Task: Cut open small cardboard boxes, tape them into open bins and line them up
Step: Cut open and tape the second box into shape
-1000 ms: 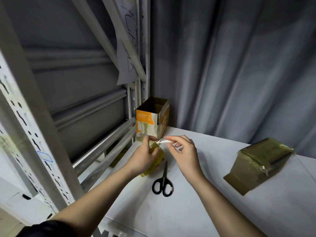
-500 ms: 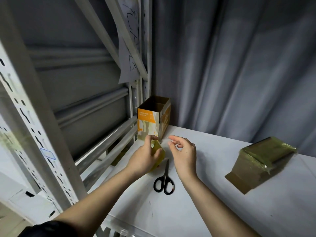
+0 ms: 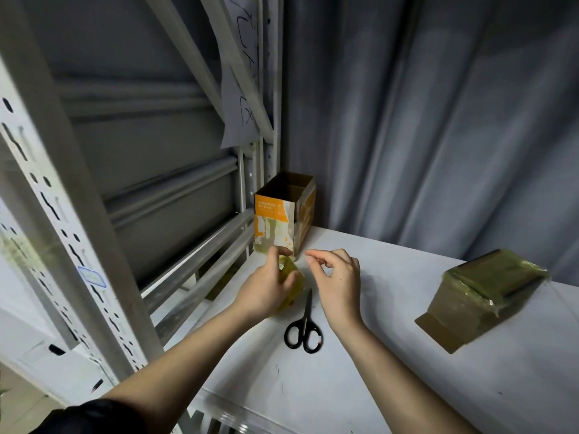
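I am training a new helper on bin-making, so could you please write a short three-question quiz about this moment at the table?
1. True or false: the scissors are in the right hand.
2. Which hand holds the tape roll? A) left hand B) right hand C) neither
3. Fill in: the orange box at the back corner of the table has its top ____.

Key
1. False: they lie closed on the table between the two wrists.
2. A: the left hand grips the yellowish roll; the right hand's fingertips are poised just beside it.
3. Open: the brown inside shows. The tape-wrapped box lies tilted, far right.
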